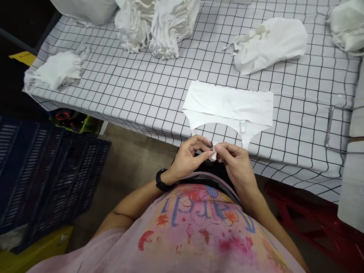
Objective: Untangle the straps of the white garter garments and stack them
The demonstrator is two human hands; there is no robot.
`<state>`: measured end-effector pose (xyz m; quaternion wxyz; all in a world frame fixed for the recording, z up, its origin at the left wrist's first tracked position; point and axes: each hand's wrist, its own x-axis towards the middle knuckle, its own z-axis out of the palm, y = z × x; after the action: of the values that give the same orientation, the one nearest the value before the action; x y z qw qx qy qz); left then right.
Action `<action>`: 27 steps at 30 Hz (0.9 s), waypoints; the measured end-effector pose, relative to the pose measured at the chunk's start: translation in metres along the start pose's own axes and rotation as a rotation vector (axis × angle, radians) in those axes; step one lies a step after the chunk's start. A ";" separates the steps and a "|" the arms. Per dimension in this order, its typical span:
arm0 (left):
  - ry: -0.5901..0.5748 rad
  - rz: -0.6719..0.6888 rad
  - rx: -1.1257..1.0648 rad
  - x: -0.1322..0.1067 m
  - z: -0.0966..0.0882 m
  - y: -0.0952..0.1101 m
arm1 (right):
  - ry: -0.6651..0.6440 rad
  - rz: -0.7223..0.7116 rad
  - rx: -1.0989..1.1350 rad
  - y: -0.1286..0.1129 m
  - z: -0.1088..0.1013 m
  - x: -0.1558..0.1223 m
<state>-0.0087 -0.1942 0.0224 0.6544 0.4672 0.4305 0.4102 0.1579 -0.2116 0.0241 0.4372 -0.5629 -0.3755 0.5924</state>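
Observation:
A white garment with shoulder straps, much like a camisole, lies flat near the table's front edge, its straps toward me. Just past that edge, both hands pinch a small white strap piece with a slider or ring at its top. My left hand grips it from the left with thumb and fingers. From the other side, my right hand closes thumb and fingertips on it. The fingers partly cover the piece. Another strap adjuster shows on the garment's right strap.
The table has a white checked cloth. Stacks of white garments lie at the back, a bundle at the left, and a crumpled garment at the right. Blue crates stand on the floor; a red stool is under the table.

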 end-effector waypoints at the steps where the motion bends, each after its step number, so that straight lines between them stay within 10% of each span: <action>1: 0.004 -0.008 0.003 0.000 0.000 0.001 | 0.011 0.030 0.027 0.001 0.000 0.002; 15: 0.022 0.085 -0.002 0.006 0.004 -0.008 | 0.069 0.104 0.190 0.001 0.000 0.009; 27: -0.102 0.445 0.575 0.037 -0.025 0.013 | 0.142 0.192 0.322 -0.014 0.000 0.032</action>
<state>-0.0233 -0.1497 0.0232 0.4118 0.7341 0.3829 0.3807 0.1601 -0.1765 0.0259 0.4884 -0.5595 -0.1886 0.6425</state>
